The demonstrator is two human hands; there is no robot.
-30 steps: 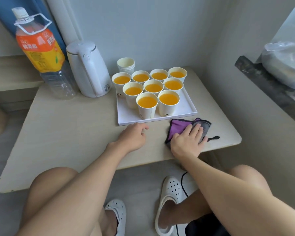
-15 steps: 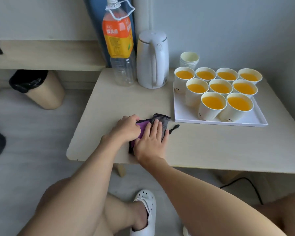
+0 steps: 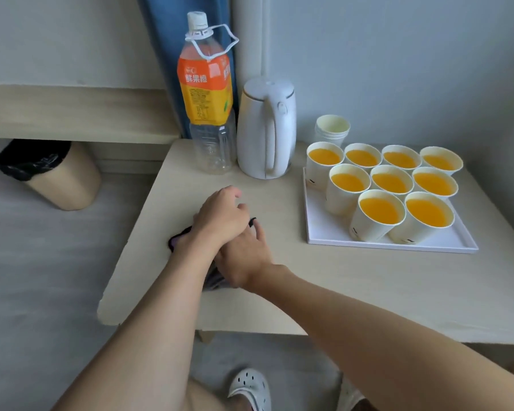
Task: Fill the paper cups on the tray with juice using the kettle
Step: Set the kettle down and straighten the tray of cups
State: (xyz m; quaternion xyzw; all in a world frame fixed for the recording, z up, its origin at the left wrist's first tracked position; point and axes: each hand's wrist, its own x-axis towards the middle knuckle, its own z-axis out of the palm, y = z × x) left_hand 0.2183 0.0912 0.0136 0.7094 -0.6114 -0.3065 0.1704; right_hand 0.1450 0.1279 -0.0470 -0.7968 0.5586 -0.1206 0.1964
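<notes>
Standing upright, kettle [image 3: 257, 129] handle faces viewer; right hand [image 3: 245, 256] presses cloth [image 3: 176, 240], left hand [image 3: 220, 219] loosely curled.

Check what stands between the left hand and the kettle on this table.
Nothing visible does. Only bare table lies between the left hand and the kettle. The juice bottle stands beside the kettle, to its left, off that line; the tray of cups is off to the right.

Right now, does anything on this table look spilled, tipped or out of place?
Nothing stands out. The nine paper cups stand upright and filled on the tray, with no spill visible on the table. The kettle and bottle stand upright. The right hand presses a cloth.
</notes>
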